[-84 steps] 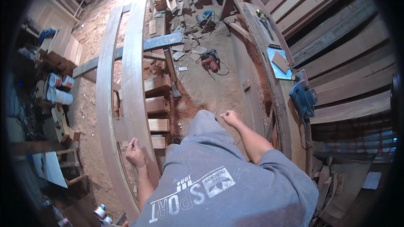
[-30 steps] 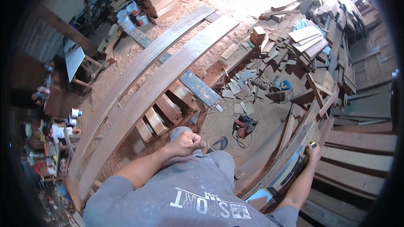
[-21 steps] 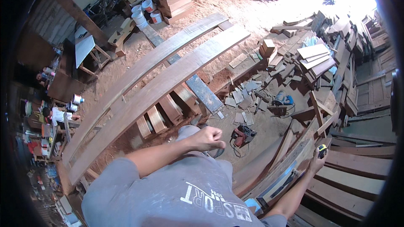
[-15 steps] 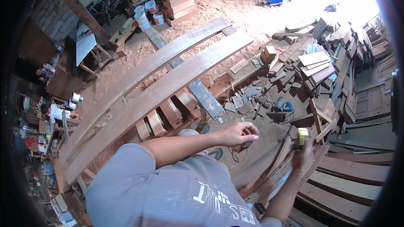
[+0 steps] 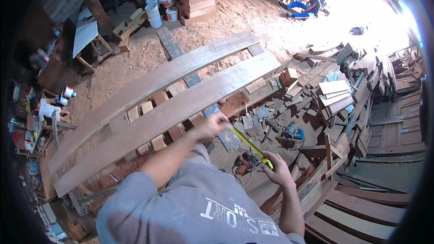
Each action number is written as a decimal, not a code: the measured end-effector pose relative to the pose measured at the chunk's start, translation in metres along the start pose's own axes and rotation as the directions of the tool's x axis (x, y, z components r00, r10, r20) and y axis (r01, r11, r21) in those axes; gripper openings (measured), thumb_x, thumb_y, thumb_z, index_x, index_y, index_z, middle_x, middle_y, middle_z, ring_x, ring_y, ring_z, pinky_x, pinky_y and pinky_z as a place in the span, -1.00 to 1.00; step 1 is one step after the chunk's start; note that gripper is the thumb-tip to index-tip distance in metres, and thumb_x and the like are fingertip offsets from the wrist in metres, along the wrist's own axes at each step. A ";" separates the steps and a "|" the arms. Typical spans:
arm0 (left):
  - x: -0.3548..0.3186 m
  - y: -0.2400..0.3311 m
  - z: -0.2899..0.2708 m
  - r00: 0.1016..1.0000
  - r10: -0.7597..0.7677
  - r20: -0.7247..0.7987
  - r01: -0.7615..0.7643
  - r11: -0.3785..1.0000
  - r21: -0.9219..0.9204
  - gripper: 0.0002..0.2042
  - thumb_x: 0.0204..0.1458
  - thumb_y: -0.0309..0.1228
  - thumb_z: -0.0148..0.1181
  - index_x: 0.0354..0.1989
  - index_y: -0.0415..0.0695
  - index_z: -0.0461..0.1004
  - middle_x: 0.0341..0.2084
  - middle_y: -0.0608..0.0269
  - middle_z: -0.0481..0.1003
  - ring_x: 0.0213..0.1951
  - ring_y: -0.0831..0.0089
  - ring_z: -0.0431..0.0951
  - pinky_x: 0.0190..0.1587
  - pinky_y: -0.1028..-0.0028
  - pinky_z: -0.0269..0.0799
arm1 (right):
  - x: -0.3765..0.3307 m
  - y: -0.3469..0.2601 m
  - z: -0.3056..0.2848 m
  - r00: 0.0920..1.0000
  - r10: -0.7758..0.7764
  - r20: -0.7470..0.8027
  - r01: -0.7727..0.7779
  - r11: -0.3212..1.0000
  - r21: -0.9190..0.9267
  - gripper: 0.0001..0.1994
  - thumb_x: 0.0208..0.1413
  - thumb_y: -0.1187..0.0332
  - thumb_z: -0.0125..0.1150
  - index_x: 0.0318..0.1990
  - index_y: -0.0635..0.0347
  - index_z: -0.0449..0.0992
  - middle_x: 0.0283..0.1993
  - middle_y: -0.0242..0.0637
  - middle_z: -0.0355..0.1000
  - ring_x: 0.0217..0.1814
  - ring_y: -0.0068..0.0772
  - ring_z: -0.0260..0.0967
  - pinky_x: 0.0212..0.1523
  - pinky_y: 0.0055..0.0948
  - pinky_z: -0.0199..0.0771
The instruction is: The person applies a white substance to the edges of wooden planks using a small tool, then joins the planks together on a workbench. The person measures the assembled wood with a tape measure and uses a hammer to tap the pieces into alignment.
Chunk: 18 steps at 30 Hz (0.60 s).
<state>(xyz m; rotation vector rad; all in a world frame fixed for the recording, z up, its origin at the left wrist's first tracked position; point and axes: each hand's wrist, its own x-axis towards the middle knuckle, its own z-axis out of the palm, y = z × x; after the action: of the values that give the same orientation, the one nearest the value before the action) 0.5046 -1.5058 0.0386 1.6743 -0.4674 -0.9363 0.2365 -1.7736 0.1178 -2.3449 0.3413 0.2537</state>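
Note:
A yellow tape measure [image 5: 267,161] sits in my right hand [image 5: 280,173], whose fingers are wrapped round the case. Its yellow blade [image 5: 246,141] is pulled out and runs up and leftward to my left hand [image 5: 214,125]. The left fingers are closed on the blade's end, a little smeared by motion. Beyond the left hand lies the nearer of two long wooden boards [image 5: 181,108]. The farther board [image 5: 149,82] lies alongside it, with a gap between them. Both rest across other timber, including a worn blue-grey plank [image 5: 226,138].
A blue power saw [image 5: 293,133] and a reddish-dark object [image 5: 246,164] lie on the floor ahead. Wood offcuts [image 5: 334,92] are heaped at the right. Stacked boards [image 5: 361,208] lie near my right arm. One person [image 5: 307,5] sits far back; another [image 5: 45,109] is at the left.
My left hand has moved left toward the nearer board, and my right hand has come down and left. The tape's blade now stretches between them. The view has shifted slightly.

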 end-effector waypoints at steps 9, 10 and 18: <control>0.033 -0.072 -0.139 0.780 0.334 -0.529 0.158 0.713 0.683 -0.09 0.11 0.34 0.40 0.47 -0.07 0.40 0.49 -0.21 0.28 0.54 -0.04 0.23 0.55 -0.13 0.09 | 0.174 0.078 -0.046 0.977 0.206 -0.056 -0.199 0.974 0.105 -0.67 0.29 0.29 0.30 0.14 0.22 0.58 -0.19 -0.19 0.60 -0.30 -0.42 0.59 -0.26 -0.27 0.61; 0.029 -0.074 -0.128 0.828 0.315 -0.463 0.213 0.589 0.780 0.00 0.04 0.42 0.39 0.53 -0.04 0.35 0.58 -0.23 0.17 0.61 -0.10 0.10 0.61 -0.22 -0.07 | 0.203 0.074 -0.054 0.966 0.219 -0.136 -0.215 0.976 0.045 -0.63 0.29 0.23 0.31 0.15 0.22 0.58 -0.11 -0.03 0.63 -0.13 -0.18 0.64 -0.11 -0.17 0.62; 0.037 -0.082 -0.099 0.854 0.288 -0.433 0.261 0.484 0.835 0.04 -0.06 0.37 0.48 0.57 0.14 0.27 0.63 -0.15 0.02 0.65 -0.18 -0.07 0.60 -0.42 -0.32 | 0.380 0.102 -0.094 0.906 0.174 -0.386 -0.278 0.933 -0.230 -0.54 0.25 0.04 0.31 0.17 0.13 0.62 0.13 0.18 0.64 0.25 0.25 0.58 0.28 0.02 0.55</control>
<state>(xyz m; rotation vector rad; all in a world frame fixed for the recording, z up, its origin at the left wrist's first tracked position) 0.5916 -1.4448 -0.0431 2.7724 -0.6319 -0.0791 0.5711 -1.9751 0.0120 -2.6312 0.8115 -0.0266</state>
